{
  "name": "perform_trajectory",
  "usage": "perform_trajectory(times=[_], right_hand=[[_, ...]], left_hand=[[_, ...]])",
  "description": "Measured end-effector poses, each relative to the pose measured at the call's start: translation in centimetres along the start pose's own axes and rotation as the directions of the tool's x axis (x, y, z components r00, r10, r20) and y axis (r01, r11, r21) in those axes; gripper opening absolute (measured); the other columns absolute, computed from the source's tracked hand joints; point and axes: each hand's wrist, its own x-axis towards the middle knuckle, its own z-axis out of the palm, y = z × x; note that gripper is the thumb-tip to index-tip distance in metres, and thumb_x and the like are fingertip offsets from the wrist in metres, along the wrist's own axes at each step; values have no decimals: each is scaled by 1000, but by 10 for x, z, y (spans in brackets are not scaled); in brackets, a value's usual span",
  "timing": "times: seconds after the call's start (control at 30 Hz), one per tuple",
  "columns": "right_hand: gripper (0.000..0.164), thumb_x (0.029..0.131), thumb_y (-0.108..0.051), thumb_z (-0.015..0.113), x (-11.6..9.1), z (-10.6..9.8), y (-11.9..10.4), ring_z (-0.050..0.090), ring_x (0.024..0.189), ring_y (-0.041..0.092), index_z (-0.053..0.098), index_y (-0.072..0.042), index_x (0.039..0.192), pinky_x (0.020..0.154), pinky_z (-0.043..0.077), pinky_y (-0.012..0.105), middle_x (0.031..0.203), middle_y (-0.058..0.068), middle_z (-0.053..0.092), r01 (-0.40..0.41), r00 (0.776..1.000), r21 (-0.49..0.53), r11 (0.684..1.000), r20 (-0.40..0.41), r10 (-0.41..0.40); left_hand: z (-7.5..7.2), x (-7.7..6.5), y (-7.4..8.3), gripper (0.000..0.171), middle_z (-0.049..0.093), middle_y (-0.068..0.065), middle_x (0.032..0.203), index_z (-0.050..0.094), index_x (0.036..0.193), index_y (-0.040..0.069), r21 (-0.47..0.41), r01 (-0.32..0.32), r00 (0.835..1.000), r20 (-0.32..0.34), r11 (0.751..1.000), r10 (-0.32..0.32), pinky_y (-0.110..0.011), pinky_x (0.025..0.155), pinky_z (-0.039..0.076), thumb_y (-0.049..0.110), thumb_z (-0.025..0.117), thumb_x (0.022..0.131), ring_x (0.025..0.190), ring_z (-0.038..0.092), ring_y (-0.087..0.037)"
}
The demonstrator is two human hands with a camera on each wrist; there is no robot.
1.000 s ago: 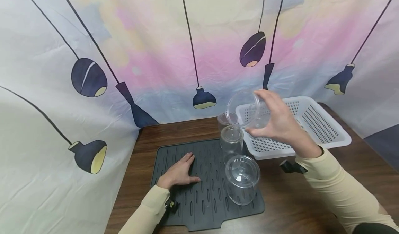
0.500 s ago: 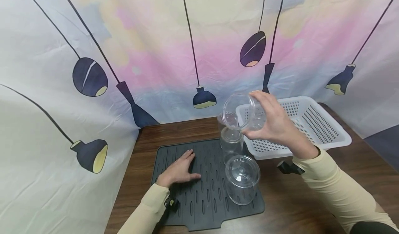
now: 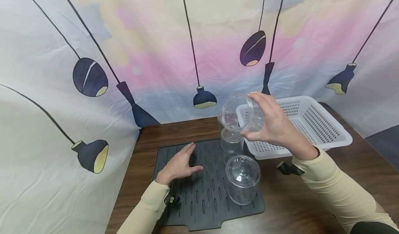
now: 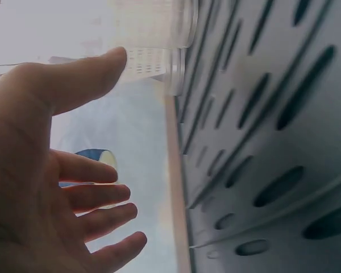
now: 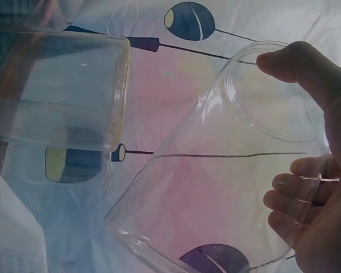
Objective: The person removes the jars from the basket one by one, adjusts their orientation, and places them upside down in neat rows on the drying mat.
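While the right hand (image 3: 277, 128) grips a tilted clear jar (image 3: 235, 112) aloft by the left end of the basket (image 3: 324, 126), the left hand (image 3: 178, 165) spreads above the mat (image 3: 202, 213). Three jars (image 3: 243, 183) stand; the held one isn't yet down.

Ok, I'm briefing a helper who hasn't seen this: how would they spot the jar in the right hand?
Find the white basket at the right of the table. By its left end, the right hand grips a clear jar. It alone is held in the air, tilted; the other jars stand unheld.
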Motion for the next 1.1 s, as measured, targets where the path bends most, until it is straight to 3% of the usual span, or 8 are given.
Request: perform_trajectory(times=[0.27,0.47,0.73,1.1], right_hand=[[105,50,-30,93,-1,5,-2,44,127,34,45,-5,140,101,41,57,140,18,48,36,999,11,999,-3,-36],[105,49,-29,92,-1,9,-3,46,125,35,46,-4,140,101,42,56,138,18,49,75,997,8,997,-10,-75],[109,46,-35,93,-1,13,-4,46,125,36,47,-1,138,103,40,55,137,19,50,133,991,-20,991,-22,-134],[111,43,-31,96,1,17,-7,47,126,37,47,0,138,104,40,56,135,20,51,175,984,-43,984,0,-175]], left_hand=[[-20,-1,14,99,23,-9,162,20,157,14,-86,-42,996,-82,995,35,-53,111,35,59,68,83,146,28,-29],[-34,-4,29,105,19,-4,163,13,158,23,-178,-84,986,-154,980,56,-57,112,32,68,66,79,149,23,-27],[-56,-5,54,102,19,1,162,10,156,35,-229,-173,959,-262,958,110,-61,110,32,66,68,78,149,22,-25],[-77,4,76,103,21,1,161,13,157,31,-210,-298,913,-348,931,214,-58,112,32,59,74,78,148,21,-21]])
